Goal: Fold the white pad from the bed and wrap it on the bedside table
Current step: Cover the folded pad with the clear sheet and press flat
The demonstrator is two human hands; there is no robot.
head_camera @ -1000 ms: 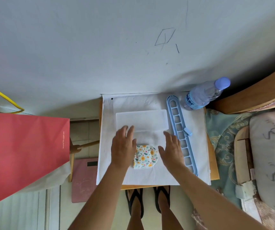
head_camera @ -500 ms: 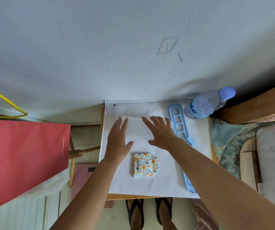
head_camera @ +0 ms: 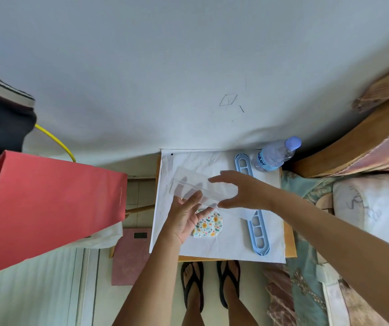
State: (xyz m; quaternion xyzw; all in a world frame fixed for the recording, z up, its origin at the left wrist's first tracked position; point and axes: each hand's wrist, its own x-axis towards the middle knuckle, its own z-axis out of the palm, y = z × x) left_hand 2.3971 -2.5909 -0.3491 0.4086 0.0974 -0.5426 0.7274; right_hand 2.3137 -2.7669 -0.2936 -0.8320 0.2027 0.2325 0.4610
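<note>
The pad, folded small with its floral side showing, lies on the white cloth that covers the bedside table. Just above it a thin translucent white sheet is held tilted off the cloth. My left hand grips the sheet's near left part, its fingers showing through the film and the thumb in front. My right hand pinches the sheet's right end between thumb and fingers. The left thumb covers the pad's upper left corner.
A long light-blue plastic rack lies along the table's right side, with a water bottle at the back right corner. A red paper bag hangs at left. A pink scale lies on the floor. The bed adjoins the table.
The translucent sheet lay flat on the cloth. Both hands moved from beside the pad up onto it, took hold, and raised it at a tilt.
</note>
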